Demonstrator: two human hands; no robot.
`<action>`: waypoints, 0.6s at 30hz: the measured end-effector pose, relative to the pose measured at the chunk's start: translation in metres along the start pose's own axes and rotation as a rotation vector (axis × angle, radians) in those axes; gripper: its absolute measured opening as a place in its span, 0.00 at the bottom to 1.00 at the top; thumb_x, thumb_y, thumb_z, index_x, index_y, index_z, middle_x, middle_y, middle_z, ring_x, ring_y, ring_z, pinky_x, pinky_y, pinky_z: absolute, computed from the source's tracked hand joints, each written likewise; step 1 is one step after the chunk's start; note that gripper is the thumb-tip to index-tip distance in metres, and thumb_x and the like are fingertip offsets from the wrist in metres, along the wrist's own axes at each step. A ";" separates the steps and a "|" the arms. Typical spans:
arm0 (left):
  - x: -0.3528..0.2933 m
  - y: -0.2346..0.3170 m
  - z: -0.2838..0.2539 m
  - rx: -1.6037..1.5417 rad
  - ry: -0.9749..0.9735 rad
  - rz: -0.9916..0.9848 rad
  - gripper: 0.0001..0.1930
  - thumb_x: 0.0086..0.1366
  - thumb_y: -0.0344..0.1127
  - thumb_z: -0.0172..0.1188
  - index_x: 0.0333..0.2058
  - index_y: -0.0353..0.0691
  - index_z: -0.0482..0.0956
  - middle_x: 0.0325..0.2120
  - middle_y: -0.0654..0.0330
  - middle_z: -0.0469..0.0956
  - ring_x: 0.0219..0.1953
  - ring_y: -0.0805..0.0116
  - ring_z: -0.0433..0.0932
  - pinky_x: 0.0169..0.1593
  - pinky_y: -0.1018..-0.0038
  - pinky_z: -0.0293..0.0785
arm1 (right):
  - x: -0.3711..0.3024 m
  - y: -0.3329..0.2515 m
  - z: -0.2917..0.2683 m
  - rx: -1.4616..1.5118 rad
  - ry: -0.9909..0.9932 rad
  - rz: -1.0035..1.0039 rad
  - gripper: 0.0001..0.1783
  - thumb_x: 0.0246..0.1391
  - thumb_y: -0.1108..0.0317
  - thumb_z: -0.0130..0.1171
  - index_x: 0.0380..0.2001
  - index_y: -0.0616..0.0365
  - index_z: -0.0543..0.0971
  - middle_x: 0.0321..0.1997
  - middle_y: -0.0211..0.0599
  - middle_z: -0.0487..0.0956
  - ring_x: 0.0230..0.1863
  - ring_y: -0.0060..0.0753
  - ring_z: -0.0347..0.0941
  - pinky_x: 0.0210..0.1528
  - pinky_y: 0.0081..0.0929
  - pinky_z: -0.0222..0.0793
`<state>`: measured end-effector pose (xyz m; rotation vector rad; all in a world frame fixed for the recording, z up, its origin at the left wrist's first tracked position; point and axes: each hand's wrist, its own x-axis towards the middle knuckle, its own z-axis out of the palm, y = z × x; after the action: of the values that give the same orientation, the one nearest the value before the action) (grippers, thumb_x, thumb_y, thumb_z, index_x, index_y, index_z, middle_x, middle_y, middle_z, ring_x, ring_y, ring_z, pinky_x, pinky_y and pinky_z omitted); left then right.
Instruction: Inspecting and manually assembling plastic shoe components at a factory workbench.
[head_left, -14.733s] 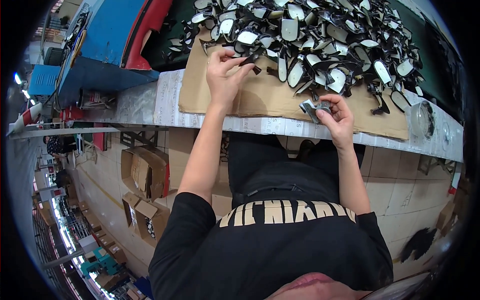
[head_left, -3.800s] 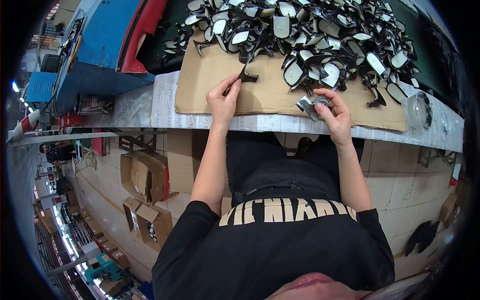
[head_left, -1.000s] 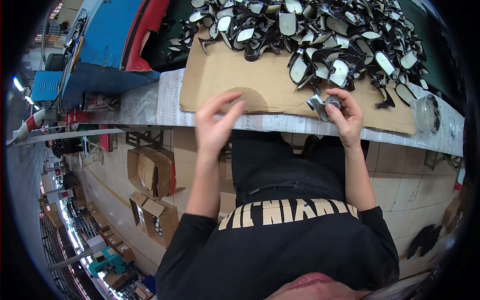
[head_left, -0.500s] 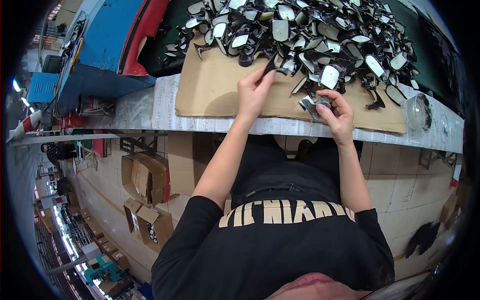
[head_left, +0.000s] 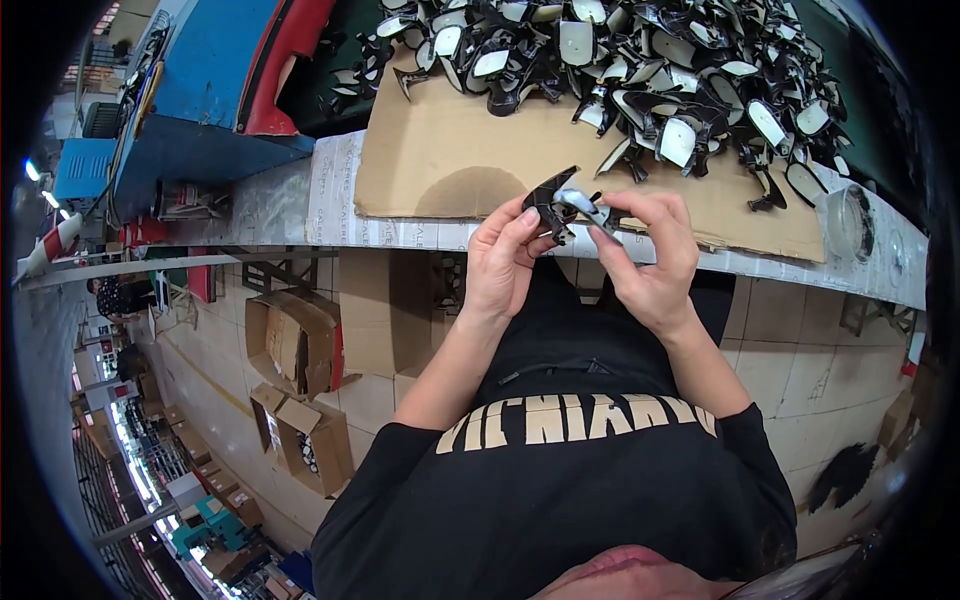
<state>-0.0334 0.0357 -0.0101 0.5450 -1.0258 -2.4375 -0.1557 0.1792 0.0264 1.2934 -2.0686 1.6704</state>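
My left hand [head_left: 505, 262] pinches a glossy black piece [head_left: 545, 205] that looks like a shoe heel, above the table's near edge. Close on its right, my right hand [head_left: 655, 255] grips a small shiny silvery piece [head_left: 578, 200] between thumb and fingers. The two pieces meet or overlap; whether they are joined, I cannot tell. Fingers partly hide the silvery piece, and its kind is unclear. Beyond my hands lies a heap of similar black heels [head_left: 677, 143], many with pale oval faces, partly on a flat cardboard sheet [head_left: 420, 150].
A clear round dish [head_left: 848, 225] stands at the table's right end. Blue machinery [head_left: 205, 75] with a red panel [head_left: 285, 60] is at the far left. On the tiled floor below are open cardboard boxes [head_left: 290, 345]. A distant person [head_left: 115, 298] appears at left.
My left hand has drawn back from the heap toward me with the black heel. My right hand has moved left, bringing the silvery piece to it. My view has shifted slightly.
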 end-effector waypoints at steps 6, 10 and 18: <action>-0.002 0.001 -0.001 -0.035 0.053 0.078 0.15 0.69 0.28 0.56 0.53 0.32 0.78 0.42 0.57 0.83 0.43 0.71 0.83 0.47 0.76 0.81 | -0.010 -0.015 -0.006 0.248 -0.093 0.257 0.20 0.42 0.79 0.70 0.43 0.62 0.82 0.40 0.37 0.81 0.37 0.31 0.74 0.42 0.26 0.71; -0.002 0.006 -0.002 -0.037 0.075 0.086 0.15 0.69 0.27 0.56 0.52 0.31 0.79 0.42 0.56 0.84 0.42 0.71 0.83 0.47 0.76 0.81 | -0.007 -0.019 -0.018 0.331 -0.101 0.227 0.21 0.43 0.79 0.70 0.45 0.61 0.82 0.39 0.37 0.81 0.38 0.30 0.74 0.44 0.25 0.71; -0.017 0.006 0.008 0.085 0.026 0.093 0.13 0.67 0.25 0.60 0.49 0.31 0.81 0.41 0.54 0.84 0.40 0.70 0.84 0.45 0.71 0.85 | -0.002 -0.013 -0.007 0.081 -0.062 0.146 0.22 0.42 0.76 0.71 0.44 0.59 0.82 0.34 0.33 0.81 0.35 0.32 0.71 0.41 0.27 0.66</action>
<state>-0.0217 0.0458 0.0031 0.5430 -1.1228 -2.3086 -0.1479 0.1866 0.0362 1.2613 -2.2005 1.8143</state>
